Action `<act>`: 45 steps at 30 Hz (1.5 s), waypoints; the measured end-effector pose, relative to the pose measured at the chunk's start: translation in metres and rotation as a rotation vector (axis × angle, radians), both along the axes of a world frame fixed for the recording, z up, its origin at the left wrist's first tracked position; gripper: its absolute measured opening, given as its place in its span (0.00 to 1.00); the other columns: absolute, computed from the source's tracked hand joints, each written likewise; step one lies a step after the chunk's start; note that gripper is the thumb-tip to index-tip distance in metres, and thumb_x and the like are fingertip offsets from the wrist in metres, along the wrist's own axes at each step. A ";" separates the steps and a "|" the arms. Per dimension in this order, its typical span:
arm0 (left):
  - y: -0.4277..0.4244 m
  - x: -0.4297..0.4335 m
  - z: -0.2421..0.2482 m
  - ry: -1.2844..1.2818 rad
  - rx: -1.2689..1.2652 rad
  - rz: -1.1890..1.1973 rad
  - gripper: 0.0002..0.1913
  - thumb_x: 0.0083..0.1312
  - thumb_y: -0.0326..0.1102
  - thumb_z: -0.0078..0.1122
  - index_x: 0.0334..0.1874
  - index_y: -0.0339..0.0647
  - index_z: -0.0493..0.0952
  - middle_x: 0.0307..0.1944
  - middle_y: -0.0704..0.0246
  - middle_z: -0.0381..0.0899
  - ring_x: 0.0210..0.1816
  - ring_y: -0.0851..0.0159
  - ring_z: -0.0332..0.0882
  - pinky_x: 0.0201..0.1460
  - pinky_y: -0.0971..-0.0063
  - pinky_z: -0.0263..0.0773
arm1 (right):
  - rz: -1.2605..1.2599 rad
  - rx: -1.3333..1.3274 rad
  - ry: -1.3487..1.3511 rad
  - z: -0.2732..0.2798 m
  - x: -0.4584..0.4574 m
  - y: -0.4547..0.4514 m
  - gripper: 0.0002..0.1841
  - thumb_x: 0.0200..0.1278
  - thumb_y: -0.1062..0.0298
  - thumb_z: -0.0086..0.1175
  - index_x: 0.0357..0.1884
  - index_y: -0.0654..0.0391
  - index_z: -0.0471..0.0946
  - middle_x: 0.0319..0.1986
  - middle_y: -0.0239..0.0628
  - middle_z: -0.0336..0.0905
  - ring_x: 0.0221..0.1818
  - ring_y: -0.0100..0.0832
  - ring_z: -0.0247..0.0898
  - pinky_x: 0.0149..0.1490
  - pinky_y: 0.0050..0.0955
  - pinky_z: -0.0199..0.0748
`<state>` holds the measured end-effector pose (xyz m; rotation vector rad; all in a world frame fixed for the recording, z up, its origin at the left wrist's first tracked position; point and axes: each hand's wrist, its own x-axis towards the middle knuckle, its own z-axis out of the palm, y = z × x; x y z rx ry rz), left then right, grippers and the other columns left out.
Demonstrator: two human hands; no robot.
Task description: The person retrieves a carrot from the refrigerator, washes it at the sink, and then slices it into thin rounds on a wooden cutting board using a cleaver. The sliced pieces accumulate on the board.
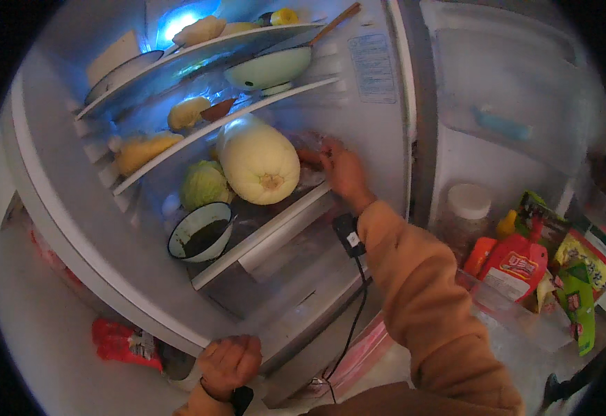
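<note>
My right hand (347, 171) reaches into the open refrigerator, at the right end of the lowest shelf (282, 229). Its fingers are at a clear plastic bag (310, 177) with something reddish-brown by it; whether they grip it is hard to see. Just left of the bag lies a large pale winter melon or similar gourd (261, 161), its round end facing me. Beside the gourd are a green cabbage (204, 184) and an enamel bowl (199, 231) with dark contents. My left hand (232, 361), fingers curled and holding nothing visible, is by the refrigerator's lower front edge.
Above are shelves with a pale green enamel bowl (269, 70) and yellowish food pieces (146, 151). A black box on a cable (349, 236) hangs by my right sleeve. The open door's bin (521, 307) holds packets and a lidded jar (466, 213). A red package (126, 343) lies at lower left.
</note>
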<state>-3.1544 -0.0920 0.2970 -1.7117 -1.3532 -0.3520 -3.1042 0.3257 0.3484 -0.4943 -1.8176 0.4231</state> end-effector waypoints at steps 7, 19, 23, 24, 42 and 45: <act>-0.002 -0.001 0.000 -0.025 0.020 -0.041 0.08 0.51 0.27 0.60 0.35 0.44 0.80 0.30 0.70 0.80 0.28 0.65 0.78 0.31 0.73 0.72 | -0.168 -0.011 0.100 -0.008 -0.003 -0.016 0.19 0.60 0.71 0.59 0.54 0.56 0.77 0.40 0.51 0.81 0.41 0.51 0.79 0.49 0.42 0.76; -0.008 0.013 0.001 -0.206 -0.015 -0.061 0.18 0.57 0.35 0.64 0.49 0.41 0.79 0.43 0.64 0.80 0.42 0.57 0.78 0.44 0.64 0.73 | 0.428 -0.726 0.550 -0.078 0.215 -0.177 0.14 0.70 0.66 0.55 0.53 0.61 0.77 0.34 0.32 0.82 0.33 0.24 0.79 0.39 0.24 0.78; -0.006 0.080 -0.004 -0.591 -0.176 -0.289 0.28 0.59 0.40 0.67 0.61 0.36 0.73 0.48 0.57 0.80 0.47 0.47 0.76 0.53 0.57 0.71 | 0.642 -0.697 0.165 -0.097 0.250 -0.243 0.15 0.73 0.61 0.53 0.53 0.60 0.77 0.38 0.36 0.81 0.33 0.28 0.79 0.39 0.28 0.77; -0.001 0.097 -0.009 -0.562 -0.245 -0.351 0.29 0.59 0.41 0.67 0.61 0.35 0.73 0.48 0.57 0.80 0.47 0.47 0.76 0.53 0.56 0.71 | 0.604 -0.543 0.044 -0.101 0.253 -0.257 0.16 0.72 0.61 0.54 0.53 0.60 0.76 0.40 0.39 0.80 0.36 0.32 0.79 0.40 0.29 0.77; -0.045 0.223 -0.141 -1.551 -0.679 -0.211 0.23 0.64 0.30 0.63 0.60 0.34 0.71 0.47 0.63 0.81 0.48 0.68 0.77 0.52 0.73 0.72 | -0.264 -0.519 0.663 -0.158 0.667 -0.140 0.28 0.78 0.48 0.37 0.67 0.60 0.65 0.63 0.36 0.67 0.63 0.30 0.63 0.68 0.29 0.57; -0.052 0.228 -0.140 -1.452 -0.679 -0.261 0.19 0.64 0.31 0.65 0.56 0.33 0.74 0.43 0.64 0.82 0.43 0.67 0.80 0.46 0.73 0.74 | 0.077 -0.728 0.796 -0.202 0.666 -0.107 0.34 0.78 0.41 0.34 0.71 0.58 0.63 0.68 0.34 0.63 0.70 0.32 0.56 0.72 0.30 0.50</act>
